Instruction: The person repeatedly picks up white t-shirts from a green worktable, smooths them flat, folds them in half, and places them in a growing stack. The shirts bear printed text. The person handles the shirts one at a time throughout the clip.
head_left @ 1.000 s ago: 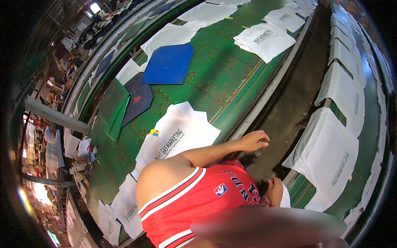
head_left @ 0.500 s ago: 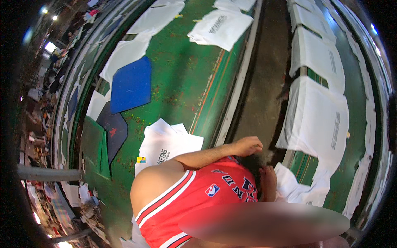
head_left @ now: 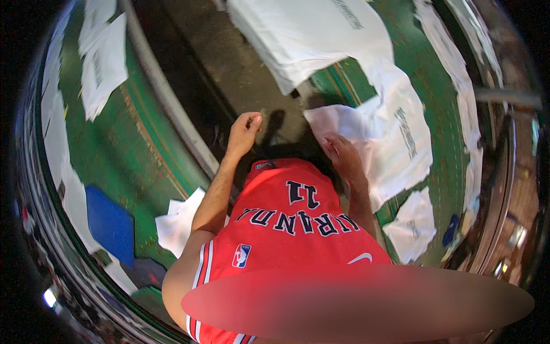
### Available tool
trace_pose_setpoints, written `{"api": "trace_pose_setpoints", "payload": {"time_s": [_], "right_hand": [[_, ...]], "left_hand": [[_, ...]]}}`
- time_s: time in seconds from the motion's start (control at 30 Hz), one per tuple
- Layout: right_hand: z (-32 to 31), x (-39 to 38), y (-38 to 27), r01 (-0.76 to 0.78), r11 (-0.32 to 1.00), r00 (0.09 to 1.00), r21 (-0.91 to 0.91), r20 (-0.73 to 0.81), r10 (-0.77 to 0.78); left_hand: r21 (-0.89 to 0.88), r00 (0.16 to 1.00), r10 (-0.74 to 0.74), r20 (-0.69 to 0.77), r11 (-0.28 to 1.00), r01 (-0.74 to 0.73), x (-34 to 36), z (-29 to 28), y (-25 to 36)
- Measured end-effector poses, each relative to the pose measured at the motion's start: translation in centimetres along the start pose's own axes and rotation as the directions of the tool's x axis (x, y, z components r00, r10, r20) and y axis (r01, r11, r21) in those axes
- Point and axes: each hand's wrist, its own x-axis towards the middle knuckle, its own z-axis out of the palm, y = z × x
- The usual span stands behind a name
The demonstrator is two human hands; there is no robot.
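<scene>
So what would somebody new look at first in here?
Probably the bright red jersey, low in the middle. Next, the white printed cloth on the right green table, with the person's right hand at its edge. Then the flat blue panel on the left green table.

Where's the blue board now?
In the head view, the blue board lies at lower left on the green table, down and left of the left hand, with white cloth along its left and a dark board just below.
</scene>
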Motion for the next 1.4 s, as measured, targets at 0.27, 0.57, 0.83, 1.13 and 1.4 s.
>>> {"api": "trace_pose_setpoints", "payload": {"time_s": [0.27, 0.57, 0.83, 1.13, 1.4], "right_hand": [[-5.2, -7.8, 5.7, -0.348, 0.935, 0.853, -0.063, -0.436, 0.288], [-11.9, -18.0, 14.6, -0.746, 0.637, 0.340, 0.194, -0.711, 0.615], [-15.5, -21.7, 32.0, -0.708, 0.692, 0.296, 0.143, -0.830, 0.474], [-20.8, -19.8, 44.7, -0.713, 0.647, 0.302, 0.268, -0.716, 0.629], [-20.9, -19.1, 45.5, -0.789, 0.516, 0.314, 0.333, -0.502, 0.806]], "left_hand": [[0.004, 0.935, 0.058, 0.350, 0.998, -0.064, 4.7, 9.2, 4.5], [0.033, 0.796, 0.320, 0.514, 0.920, -0.391, 11.9, 20.3, 13.8], [0.281, 0.768, 0.241, 0.593, 0.832, -0.478, 21.2, 34.5, 19.3], [0.418, 0.775, 0.170, 0.609, 0.761, -0.496, 26.7, 48.3, 22.0], [0.574, 0.556, 0.425, 0.714, 0.100, -0.813, 30.7, 53.6, 17.5]]}}
